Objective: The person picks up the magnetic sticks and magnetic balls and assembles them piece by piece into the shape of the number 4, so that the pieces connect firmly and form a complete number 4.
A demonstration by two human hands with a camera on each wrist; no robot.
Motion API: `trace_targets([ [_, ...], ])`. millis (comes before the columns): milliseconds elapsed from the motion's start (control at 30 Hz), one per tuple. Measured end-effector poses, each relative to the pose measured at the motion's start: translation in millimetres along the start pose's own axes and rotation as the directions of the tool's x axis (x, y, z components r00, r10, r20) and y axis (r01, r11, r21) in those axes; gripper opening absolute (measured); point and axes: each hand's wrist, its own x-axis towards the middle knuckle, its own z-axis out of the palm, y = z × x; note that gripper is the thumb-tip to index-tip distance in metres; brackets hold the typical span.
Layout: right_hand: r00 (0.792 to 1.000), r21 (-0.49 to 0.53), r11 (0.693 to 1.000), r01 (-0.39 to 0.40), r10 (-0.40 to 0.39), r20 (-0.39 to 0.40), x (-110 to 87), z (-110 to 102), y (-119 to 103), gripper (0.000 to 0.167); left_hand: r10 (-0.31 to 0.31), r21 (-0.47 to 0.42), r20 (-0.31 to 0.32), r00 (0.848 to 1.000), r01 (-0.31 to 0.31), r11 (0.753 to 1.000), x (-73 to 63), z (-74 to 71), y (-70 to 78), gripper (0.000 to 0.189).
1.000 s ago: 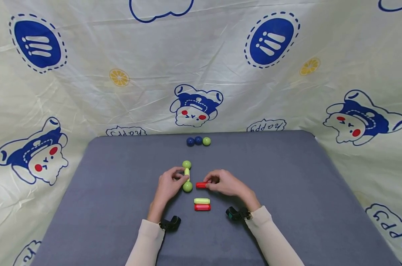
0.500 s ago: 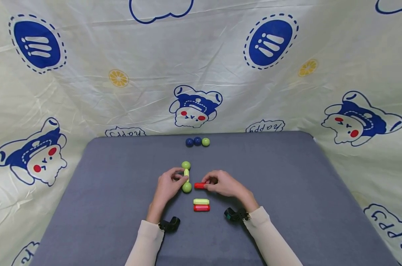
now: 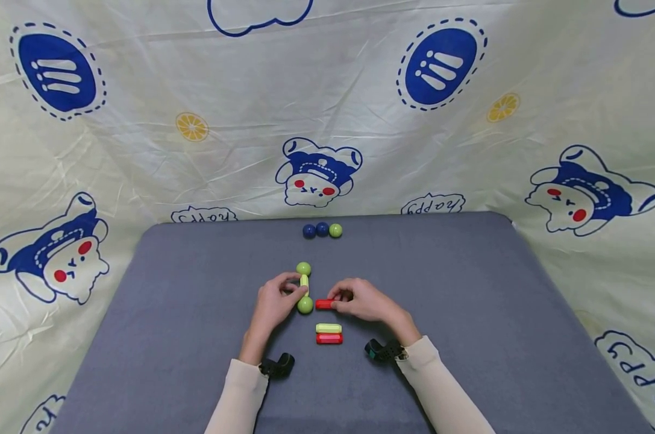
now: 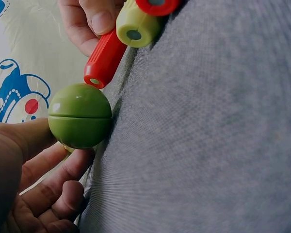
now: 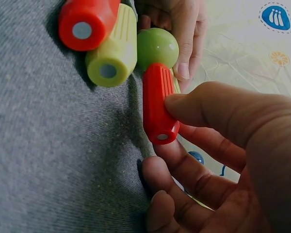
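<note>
My left hand (image 3: 275, 299) pinches a yellow-green rod (image 3: 304, 281) between thumb and fingers. A green ball (image 3: 303, 268) sits at the rod's far end and another green ball (image 3: 305, 305) at its near end. My right hand (image 3: 365, 299) pinches a red rod (image 3: 324, 304), its free end pointing left at the near ball. In the head view a small gap shows between this red rod and the ball. In the right wrist view the red rod (image 5: 159, 107) has a grey disc in its end, and the thumb presses its side.
Closer to me lie a second yellow-green rod (image 3: 329, 328) and a second red rod (image 3: 329, 339), side by side. Near the far edge of the grey table (image 3: 197, 265) stand two blue balls (image 3: 315, 230) and a green ball (image 3: 335, 230) in a row.
My right hand has brought the red rod slightly left, closer to the near green ball. The left hand and its rod with two balls have stayed practically in place.
</note>
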Motion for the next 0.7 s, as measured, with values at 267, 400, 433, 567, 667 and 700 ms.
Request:
trace_targets([
  [267,1.000,-0.013,1.000,0.017,-0.017,0.002,1.4,1.8,-0.7,0.010,0.007,-0.004,-0.002,1.000,-0.007,1.000,0.0,0.2,-0.2,0.030],
  [400,1.000,-0.006,1.000,0.023,-0.023,0.005,2.2,3.3,0.1,0.010,0.016,-0.007,-0.003,1.000,-0.016,1.000,-0.2,0.0,-0.6,0.030],
  [433,1.000,-0.004,1.000,0.024,-0.024,0.006,2.1,3.5,0.4,0.010,0.016,-0.008,-0.005,1.000,-0.016,1.000,-0.3,0.0,-0.7,0.030],
  [567,1.000,0.003,1.000,0.025,-0.025,0.004,1.5,3.5,0.6,0.011,0.018,-0.009,-0.007,1.000,-0.018,1.000,-0.6,0.4,-1.1,0.030],
  [667,1.000,0.005,1.000,0.029,-0.029,0.003,1.1,3.4,0.9,0.011,0.023,-0.013,-0.009,1.000,-0.023,1.000,-0.8,0.7,-1.0,0.031],
  [700,1.000,0.004,1.000,0.031,-0.031,0.002,1.0,3.4,1.2,0.011,0.029,-0.011,-0.011,1.000,-0.029,1.000,-1.0,0.8,-1.2,0.030],
])
